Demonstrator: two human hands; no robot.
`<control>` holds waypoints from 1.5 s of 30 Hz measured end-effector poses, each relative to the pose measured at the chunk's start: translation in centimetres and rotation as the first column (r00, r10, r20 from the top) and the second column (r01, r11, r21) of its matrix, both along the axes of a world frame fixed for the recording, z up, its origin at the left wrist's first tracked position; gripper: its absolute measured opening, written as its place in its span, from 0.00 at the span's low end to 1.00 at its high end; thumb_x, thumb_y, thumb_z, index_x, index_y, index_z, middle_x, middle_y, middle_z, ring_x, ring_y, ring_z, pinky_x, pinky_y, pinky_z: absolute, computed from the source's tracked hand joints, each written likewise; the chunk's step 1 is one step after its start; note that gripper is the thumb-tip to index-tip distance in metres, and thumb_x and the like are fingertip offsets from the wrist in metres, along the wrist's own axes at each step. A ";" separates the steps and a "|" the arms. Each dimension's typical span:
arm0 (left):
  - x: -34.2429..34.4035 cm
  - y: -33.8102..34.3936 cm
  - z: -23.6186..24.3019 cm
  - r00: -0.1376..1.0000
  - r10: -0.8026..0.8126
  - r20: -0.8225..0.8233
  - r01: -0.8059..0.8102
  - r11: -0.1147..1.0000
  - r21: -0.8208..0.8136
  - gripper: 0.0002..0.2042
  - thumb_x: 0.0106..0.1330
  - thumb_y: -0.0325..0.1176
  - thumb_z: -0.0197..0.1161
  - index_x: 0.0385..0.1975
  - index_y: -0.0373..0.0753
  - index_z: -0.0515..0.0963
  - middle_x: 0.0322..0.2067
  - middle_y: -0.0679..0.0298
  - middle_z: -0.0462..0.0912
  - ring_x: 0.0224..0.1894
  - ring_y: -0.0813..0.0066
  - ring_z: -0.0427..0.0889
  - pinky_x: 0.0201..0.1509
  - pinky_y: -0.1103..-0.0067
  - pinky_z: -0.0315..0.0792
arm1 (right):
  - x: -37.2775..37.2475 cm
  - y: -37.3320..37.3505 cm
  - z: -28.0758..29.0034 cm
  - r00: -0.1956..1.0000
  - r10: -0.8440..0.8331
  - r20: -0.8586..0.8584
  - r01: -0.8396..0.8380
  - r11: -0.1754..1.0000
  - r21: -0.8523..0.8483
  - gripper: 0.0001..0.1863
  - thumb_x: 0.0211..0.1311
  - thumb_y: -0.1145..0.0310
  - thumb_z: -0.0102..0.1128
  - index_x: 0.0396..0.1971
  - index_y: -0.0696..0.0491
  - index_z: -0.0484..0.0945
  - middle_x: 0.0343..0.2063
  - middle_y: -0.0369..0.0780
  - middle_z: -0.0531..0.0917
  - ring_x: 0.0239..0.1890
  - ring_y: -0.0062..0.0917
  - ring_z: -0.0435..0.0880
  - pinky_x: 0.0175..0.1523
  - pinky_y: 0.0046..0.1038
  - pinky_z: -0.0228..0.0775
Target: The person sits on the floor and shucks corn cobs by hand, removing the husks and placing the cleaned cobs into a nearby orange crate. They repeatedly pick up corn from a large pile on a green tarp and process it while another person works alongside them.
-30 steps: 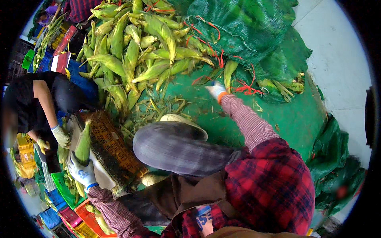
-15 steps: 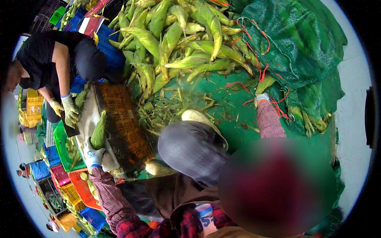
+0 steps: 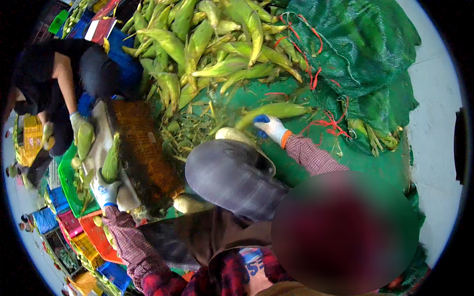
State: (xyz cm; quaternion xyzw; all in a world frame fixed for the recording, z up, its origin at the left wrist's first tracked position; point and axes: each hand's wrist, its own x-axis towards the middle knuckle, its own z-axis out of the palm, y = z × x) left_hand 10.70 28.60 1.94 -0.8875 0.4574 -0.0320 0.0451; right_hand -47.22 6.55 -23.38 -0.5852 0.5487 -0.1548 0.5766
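Observation:
My left hand [image 3: 104, 191], in a white glove, is closed round the lower part of a green husked ear of corn [image 3: 111, 160] on the pale top of an upturned brown crate [image 3: 143, 143]. To the right, my right hand [image 3: 272, 129], gloved with blue fingertips, grips another long ear of corn [image 3: 286, 109] low over the green mat [image 3: 301, 158]. Its fingers overlap the lower side of that ear. My knee, in grey cloth, is between the hands. Beside it lie a pale ear [image 3: 232, 133] and a second pale ear [image 3: 190, 203].
A heap of unpeeled corn [image 3: 207, 44] lies ahead, with husk scraps before it. A green mesh sack [image 3: 355, 54] with red ties stands at right. Across the crate, a co-worker's gloved hand [image 3: 79, 123] holds an ear. Coloured crates [image 3: 71, 177] line the left.
My right hand has moved left from beside the sack, bringing the ear of corn with it. My left hand keeps its hold. The co-worker's hand now has an ear instead of a dark blade.

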 end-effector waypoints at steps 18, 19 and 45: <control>-5.1 -2.1 2.3 0.954 -0.209 0.216 0.281 0.877 -0.389 0.33 0.54 0.42 0.73 0.62 0.42 0.72 0.61 0.51 0.75 0.63 0.50 0.73 0.68 0.62 0.65 | -11.0 3.1 -6.5 0.982 -0.045 -0.184 0.069 0.990 0.127 0.29 0.52 0.62 0.73 0.53 0.61 0.79 0.47 0.44 0.86 0.49 0.35 0.83 0.56 0.32 0.73; -5.6 -2.3 2.6 0.956 -0.216 0.199 0.276 0.893 -0.356 0.34 0.55 0.43 0.73 0.63 0.43 0.71 0.62 0.52 0.74 0.64 0.51 0.71 0.69 0.61 0.64 | -11.0 3.2 -6.0 0.989 -0.145 -0.004 0.141 0.953 0.267 0.26 0.53 0.64 0.72 0.51 0.61 0.80 0.45 0.41 0.86 0.46 0.30 0.84 0.54 0.29 0.73; -9.4 -1.7 4.3 0.902 -0.380 0.205 0.432 0.782 -0.450 0.37 0.41 0.25 0.70 0.60 0.41 0.72 0.52 0.53 0.79 0.55 0.51 0.78 0.62 0.62 0.70 | 16.0 -4.3 24.7 0.871 0.420 0.254 -0.312 0.874 -0.374 0.27 0.61 0.62 0.71 0.58 0.57 0.75 0.43 0.39 0.84 0.44 0.21 0.82 0.52 0.25 0.74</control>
